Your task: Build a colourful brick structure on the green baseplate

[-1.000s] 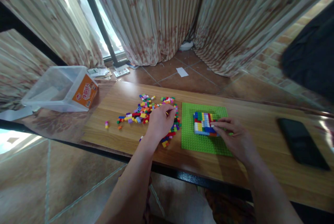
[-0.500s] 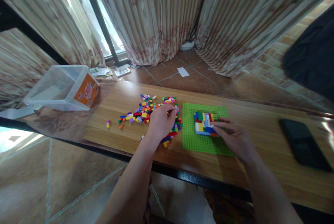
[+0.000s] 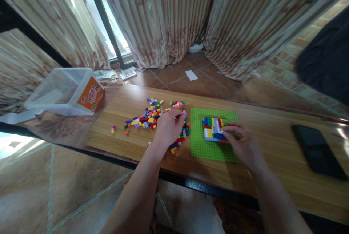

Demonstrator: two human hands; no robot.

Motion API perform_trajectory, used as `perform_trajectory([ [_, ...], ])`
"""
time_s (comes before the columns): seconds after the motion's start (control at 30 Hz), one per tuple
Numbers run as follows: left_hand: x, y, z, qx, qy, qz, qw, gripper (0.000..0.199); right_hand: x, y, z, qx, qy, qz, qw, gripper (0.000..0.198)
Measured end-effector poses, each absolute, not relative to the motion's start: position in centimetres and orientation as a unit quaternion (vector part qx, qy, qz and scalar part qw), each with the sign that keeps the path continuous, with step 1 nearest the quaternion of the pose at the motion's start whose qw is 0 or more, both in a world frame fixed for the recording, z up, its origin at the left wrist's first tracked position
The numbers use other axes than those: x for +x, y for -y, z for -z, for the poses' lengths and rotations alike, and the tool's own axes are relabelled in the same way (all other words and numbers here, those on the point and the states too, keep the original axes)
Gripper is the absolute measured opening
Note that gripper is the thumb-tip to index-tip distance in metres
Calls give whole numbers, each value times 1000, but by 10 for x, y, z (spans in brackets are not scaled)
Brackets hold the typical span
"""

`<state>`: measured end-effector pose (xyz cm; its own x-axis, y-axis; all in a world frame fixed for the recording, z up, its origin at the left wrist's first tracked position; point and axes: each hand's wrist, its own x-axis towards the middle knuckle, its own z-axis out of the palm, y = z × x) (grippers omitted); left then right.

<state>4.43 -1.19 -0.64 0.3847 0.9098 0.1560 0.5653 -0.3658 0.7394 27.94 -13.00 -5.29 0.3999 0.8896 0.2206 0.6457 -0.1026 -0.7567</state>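
A block of stacked toy bricks point(image 3: 212, 130) in white, blue, yellow, red and green sits on a green studded baseplate point(image 3: 200, 150). At the block's right edge is my right hand point(image 3: 241, 141), thumb and forefinger closed together over the top bricks; whatever lies between the tips is too small to make out. My left hand point(image 3: 170, 126) hovers over the right part of a pile of loose toy bricks point(image 3: 148, 119), its thumb and forefinger pinched. A bit of yellow shows by those fingers, but I cannot tell whether it is held. The left hand hides part of the pile.
A dark smartphone point(image 3: 317, 150) lies at the right of the wooden table point(image 3: 114, 107). A clear plastic bin point(image 3: 62, 96) with an orange label stands at the left end. A pink-and-yellow pair of bricks point(image 3: 113, 129) lies apart from the pile. Curtains point(image 3: 163, 19) hang beyond.
My right hand has shifted slightly, its fingers drawing closer together at the block's right edge. My left hand has stayed in place over the pile.
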Motion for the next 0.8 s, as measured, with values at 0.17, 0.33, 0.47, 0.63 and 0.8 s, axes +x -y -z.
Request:
perform_trajectory([
  [0.17,44,12,6,771,-477,-288,309,24,274,130,52,-727,527,-138,418,27],
  [0.33,44,13,4,771,-477,-290,306,24,273,130,54,-718,521,-153,435,25],
  [0.47,45,14,3,775,-473,-289,303,23,273,129,54,-708,528,-160,441,24],
  [0.63,51,19,3,788,-467,-265,302,22,273,128,54,-706,527,-172,441,24],
  [0.8,60,26,5,810,-438,-242,307,21,276,127,57,-700,511,-202,456,24],
])
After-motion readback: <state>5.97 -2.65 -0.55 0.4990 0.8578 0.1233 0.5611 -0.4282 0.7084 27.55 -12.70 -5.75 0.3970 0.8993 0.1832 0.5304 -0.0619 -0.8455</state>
